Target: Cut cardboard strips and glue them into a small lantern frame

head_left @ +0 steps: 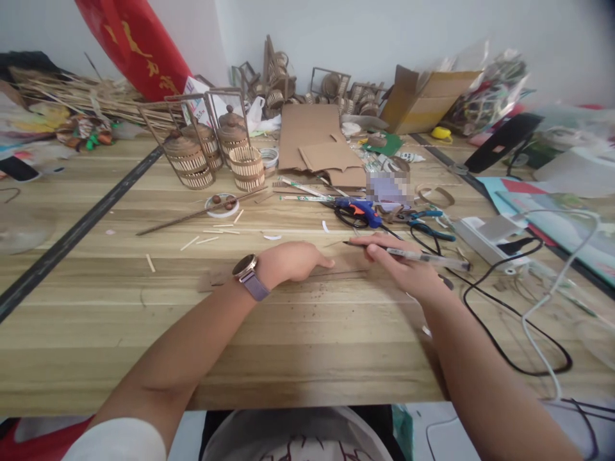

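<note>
While my right hand [401,264] pinches a pen [423,257] near its tip, my left hand [294,264], mostly curled, rests over the thin brown strip [353,264] on the table [307,358]; can't tell if pinching. Strip's likely light, stiffish, snappable: hold flat mid-length.

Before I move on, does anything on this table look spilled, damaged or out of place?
Yes. Pale sticks lie scattered left of the left hand, and dark specks dot the tabletop near it, like debris. The brown cardboard has a ragged edge, as if torn. At right, a black cable lies loosely looped.
</note>
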### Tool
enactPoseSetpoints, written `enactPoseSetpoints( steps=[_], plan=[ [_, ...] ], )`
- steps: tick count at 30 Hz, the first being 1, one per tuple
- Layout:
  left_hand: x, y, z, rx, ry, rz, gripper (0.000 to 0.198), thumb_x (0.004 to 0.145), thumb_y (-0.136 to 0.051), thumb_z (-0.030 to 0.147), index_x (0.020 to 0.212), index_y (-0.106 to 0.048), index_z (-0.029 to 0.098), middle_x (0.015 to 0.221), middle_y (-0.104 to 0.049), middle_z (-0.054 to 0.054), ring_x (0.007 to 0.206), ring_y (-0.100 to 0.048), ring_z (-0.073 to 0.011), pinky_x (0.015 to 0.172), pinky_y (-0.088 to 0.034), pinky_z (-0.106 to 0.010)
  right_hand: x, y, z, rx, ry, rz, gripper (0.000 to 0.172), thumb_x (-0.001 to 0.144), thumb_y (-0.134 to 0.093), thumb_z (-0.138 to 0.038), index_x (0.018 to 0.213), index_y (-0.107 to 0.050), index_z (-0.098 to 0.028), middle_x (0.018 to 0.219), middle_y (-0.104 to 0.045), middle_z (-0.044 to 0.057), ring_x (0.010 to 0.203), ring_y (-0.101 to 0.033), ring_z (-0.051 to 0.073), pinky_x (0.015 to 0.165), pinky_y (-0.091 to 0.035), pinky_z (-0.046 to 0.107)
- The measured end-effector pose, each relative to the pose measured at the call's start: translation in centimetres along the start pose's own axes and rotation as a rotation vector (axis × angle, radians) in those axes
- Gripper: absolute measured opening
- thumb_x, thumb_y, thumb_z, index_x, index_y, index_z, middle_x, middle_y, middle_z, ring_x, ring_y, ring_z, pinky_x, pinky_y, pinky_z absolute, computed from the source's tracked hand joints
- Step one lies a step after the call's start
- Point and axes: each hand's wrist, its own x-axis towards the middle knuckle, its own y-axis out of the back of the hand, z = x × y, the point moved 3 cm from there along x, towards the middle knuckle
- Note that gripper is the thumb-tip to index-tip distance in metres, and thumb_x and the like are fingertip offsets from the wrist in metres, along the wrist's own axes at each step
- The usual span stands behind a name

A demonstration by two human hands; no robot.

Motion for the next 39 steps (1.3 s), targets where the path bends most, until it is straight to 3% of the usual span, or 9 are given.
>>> enactPoseSetpoints(
  steps=[4,7,13,19,24,34,39],
  plan=[
    [0.3,-0.2,-0.4,-0.046,-0.014,0.028,0.064,0.086,-0.054,0.009,0.141,-0.048,0.041,0.125,-0.067,-0.007,0.098,-0.066,-0.0241,0.074,-0.048,-0.028,-0.1,-1.5,-1.1,0.188,-0.138,-0.077,0.013,0.081,-0.058,-0.035,0.081,-0.061,-0.022,0.069,-0.061,0.0,0.064,-0.055,0.016,0.061,-0.046,0.03],
    [0.4,-0.4,-0.6,-0.063,-0.067,0.07,0.067,0.083,-0.053,0.006,0.14,-0.05,0.042,0.114,-0.071,-0.004,0.089,-0.067,-0.0209,0.07,-0.046,-0.025,-0.5,-2.7,-1.5,0.261,-0.206,-0.128,0.015,0.079,-0.059,-0.035,0.072,-0.056,-0.022,0.06,-0.055,-0.003,0.057,-0.049,0.014,0.055,-0.041,0.028],
    [-0.2,0.3,-0.1,-0.068,-0.106,0.04,0.067,0.084,-0.049,0.003,0.139,-0.051,0.04,0.108,-0.073,-0.002,0.083,-0.066,-0.0193,0.065,-0.042,-0.024,-0.7,-4.6,-2.0,0.248,-0.202,-0.144,0.013,0.079,-0.057,-0.032,0.07,-0.055,-0.022,0.064,-0.055,-0.003,0.06,-0.05,0.013,0.058,-0.041,0.027],
    [-0.3,0.7,0.2,-0.065,-0.092,0.049,0.04,0.089,-0.05,0.011,0.122,-0.067,0.026,0.099,-0.074,-0.007,0.077,-0.066,-0.0211,0.065,-0.042,-0.027,-0.7,-5.5,-1.7,0.263,-0.194,-0.093,0.012,0.078,-0.057,-0.031,0.07,-0.056,-0.022,0.07,-0.062,0.0,0.066,-0.055,0.015,0.061,-0.044,0.028],
    [-0.1,0.5,0.2,-0.049,-0.106,0.039,0.036,0.087,-0.051,0.011,0.114,-0.069,0.025,0.095,-0.075,-0.006,0.077,-0.066,-0.0201,0.06,-0.04,-0.026,-0.6,-5.9,-1.6,0.249,-0.17,-0.103,0.01,0.077,-0.058,-0.03,0.072,-0.058,-0.022,0.072,-0.065,0.001,0.067,-0.056,0.015,0.059,-0.044,0.028],
    [0.0,0.5,0.2,-0.031,-0.107,0.041,0.038,0.086,-0.051,0.01,0.116,-0.069,0.025,0.096,-0.075,-0.006,0.078,-0.067,-0.0198,0.059,-0.04,-0.025,-0.6,-5.9,-2.3,0.201,-0.121,-0.132,0.009,0.08,-0.057,-0.028,0.074,-0.058,-0.022,0.073,-0.065,0.001,0.067,-0.058,0.016,0.061,-0.046,0.029],
    [-0.1,0.5,0.1,-0.021,-0.066,0.014,0.063,0.084,-0.05,0.004,0.138,-0.053,0.037,0.113,-0.072,-0.005,0.089,-0.068,-0.0206,0.066,-0.044,-0.025,-1.1,-4.6,-1.4,0.133,-0.136,-0.108,0.012,0.081,-0.057,-0.031,0.073,-0.057,-0.022,0.072,-0.064,0.001,0.068,-0.056,0.016,0.061,-0.045,0.028]
  ],
)
